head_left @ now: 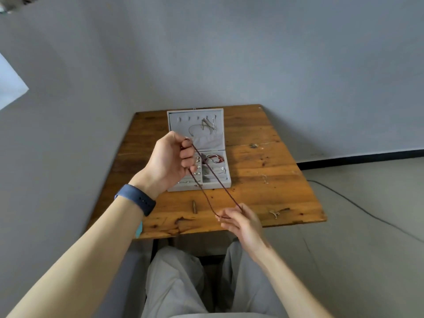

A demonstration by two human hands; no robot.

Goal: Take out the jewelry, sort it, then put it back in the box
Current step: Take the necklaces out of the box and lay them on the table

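Partly hiding the box (179, 131), left hand (166, 157) grips a beaded cord (229, 195); right hand (241, 222) pinches its loop.

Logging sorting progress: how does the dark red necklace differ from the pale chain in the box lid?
The dark red necklace is out of the box, held between the left hand and right hand; the pale chain hangs inside the lid. The dark red necklace is pulled into a long straight loop; the pale chain droops in a slack curve. One is dark red, the other silvery. Both are thin strands.
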